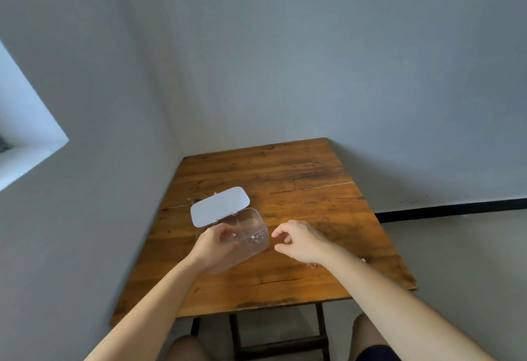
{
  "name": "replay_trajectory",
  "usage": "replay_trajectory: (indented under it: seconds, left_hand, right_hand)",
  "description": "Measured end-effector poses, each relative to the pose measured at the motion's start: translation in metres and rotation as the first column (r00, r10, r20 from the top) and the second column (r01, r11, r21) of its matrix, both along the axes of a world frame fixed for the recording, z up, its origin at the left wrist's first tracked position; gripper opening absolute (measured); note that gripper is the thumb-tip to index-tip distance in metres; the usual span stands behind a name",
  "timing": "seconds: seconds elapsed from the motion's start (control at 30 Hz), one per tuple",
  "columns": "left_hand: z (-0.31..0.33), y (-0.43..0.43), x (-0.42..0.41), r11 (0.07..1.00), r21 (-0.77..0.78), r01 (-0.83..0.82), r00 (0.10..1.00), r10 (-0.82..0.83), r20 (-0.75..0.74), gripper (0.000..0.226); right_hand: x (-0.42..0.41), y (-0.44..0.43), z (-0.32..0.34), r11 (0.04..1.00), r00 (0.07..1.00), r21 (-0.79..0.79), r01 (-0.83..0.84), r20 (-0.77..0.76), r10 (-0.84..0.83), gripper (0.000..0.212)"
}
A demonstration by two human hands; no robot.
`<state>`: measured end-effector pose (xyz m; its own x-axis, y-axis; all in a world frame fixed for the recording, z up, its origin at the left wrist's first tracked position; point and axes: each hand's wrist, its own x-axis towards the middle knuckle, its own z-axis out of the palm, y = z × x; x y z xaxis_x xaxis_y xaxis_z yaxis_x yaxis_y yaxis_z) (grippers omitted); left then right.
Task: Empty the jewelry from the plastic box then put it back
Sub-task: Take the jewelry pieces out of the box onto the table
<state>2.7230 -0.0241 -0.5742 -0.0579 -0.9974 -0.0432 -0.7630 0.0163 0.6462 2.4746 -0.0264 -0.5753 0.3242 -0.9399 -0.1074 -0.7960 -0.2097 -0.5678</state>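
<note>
Holding the clear plastic box point(251, 239) on the table point(299, 189), lid back, left hand point(215, 246) risks tipping out small jewelry point(255, 237); right hand point(302, 239) hovers loosely curled, empty.

Both bare forearms reach forward from the bottom edge, converging toward twelve o'clock. The left hand point(215, 248) is curled, fingers bent inward with tips toward one o'clock. At its three o'clock, well apart, the right hand point(299, 239) hovers palm-down, fingers loosely hooked, thumb and forefinger parted, gripping nothing.
</note>
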Motion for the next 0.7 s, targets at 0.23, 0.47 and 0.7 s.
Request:
replay_trajectory:
  seconds: [0.23,0.47,0.7]
  left_hand:
    - [-0.008,-0.028,0.047,0.997,0.071,0.039,0.949,-0.059,0.311,0.038]
    - [-0.021,-0.048,0.051,0.977,0.149,0.153,0.832,-0.209,0.514,0.029]
    - [-0.036,-0.051,0.054,0.98,0.124,0.155,0.864,-0.195,0.464,0.045]
  right_hand:
    - [0.05,-0.035,-0.006,0.974,0.939,-0.028,-0.223,-0.276,0.207,0.063]
    - [0.071,-0.057,-0.015,0.957,0.852,-0.041,-0.287,-0.468,0.235,0.075]
    - [0.073,-0.061,-0.023,0.944,0.84,-0.037,-0.328,-0.468,0.274,0.071]
